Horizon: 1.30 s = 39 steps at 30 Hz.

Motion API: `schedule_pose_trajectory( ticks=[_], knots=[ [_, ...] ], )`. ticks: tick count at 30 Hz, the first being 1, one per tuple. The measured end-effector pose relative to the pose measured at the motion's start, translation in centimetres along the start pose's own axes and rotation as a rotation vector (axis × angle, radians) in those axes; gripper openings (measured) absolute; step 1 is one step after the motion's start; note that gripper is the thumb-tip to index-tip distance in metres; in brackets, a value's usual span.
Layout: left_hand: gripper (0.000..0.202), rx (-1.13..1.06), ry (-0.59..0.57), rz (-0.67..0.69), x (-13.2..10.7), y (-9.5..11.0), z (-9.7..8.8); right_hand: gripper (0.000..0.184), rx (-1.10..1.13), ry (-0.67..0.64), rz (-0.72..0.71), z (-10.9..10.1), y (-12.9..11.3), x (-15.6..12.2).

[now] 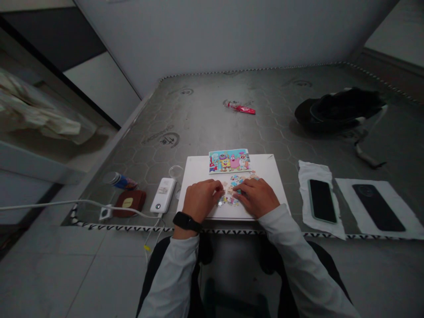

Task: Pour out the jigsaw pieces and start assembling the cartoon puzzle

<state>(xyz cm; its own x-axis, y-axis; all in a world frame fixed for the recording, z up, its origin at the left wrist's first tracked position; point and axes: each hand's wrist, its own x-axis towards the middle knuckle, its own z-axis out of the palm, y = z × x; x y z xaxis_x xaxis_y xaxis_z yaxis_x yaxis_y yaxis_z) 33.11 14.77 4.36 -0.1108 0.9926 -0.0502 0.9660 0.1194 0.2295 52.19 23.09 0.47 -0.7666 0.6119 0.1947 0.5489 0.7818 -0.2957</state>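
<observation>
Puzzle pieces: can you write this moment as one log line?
left hand: on pieces | right hand: on pieces | pieces: on board | picture: on board, beyond pieces

Grey mattress – left edge: white power bank on a cable, red-brown case, can on its side. Far: red wrapper, black headgear. Right – two phones, each on a white cloth.

Dim room: grey quilted mattress against a pale wall, light tiled floor below.
</observation>
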Motion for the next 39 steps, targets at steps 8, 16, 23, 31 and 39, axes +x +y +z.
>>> schedule_pose_trajectory(
  ticks=[8, 16, 23, 31, 39],
  knots=[
    [0.021, 0.040, -0.065, 0.154, -0.1, -1.2, -0.3, 0.025, -0.019, 0.063, 0.074, -0.1, 0.7, -0.2],
    [0.019, 0.148, -0.031, 0.192, 0.1, -1.1, 0.0, 0.022, -0.022, 0.110, 0.148, -0.5, 0.5, -0.1],
    [0.023, 0.137, -0.066, 0.218, -0.1, -1.6, -0.2, 0.022, 0.086, 0.099, 0.160, -1.0, 0.6, -0.2],
    [0.034, 0.098, 0.067, 0.067, 0.2, -1.0, 0.8, 0.022, 0.091, 0.063, 0.202, -1.2, 0.3, 0.0],
    [0.021, -0.011, 0.128, 0.008, 0.7, -1.4, 2.2, 0.024, 0.079, 0.087, 0.204, -0.9, 0.5, -0.1]
  ],
)
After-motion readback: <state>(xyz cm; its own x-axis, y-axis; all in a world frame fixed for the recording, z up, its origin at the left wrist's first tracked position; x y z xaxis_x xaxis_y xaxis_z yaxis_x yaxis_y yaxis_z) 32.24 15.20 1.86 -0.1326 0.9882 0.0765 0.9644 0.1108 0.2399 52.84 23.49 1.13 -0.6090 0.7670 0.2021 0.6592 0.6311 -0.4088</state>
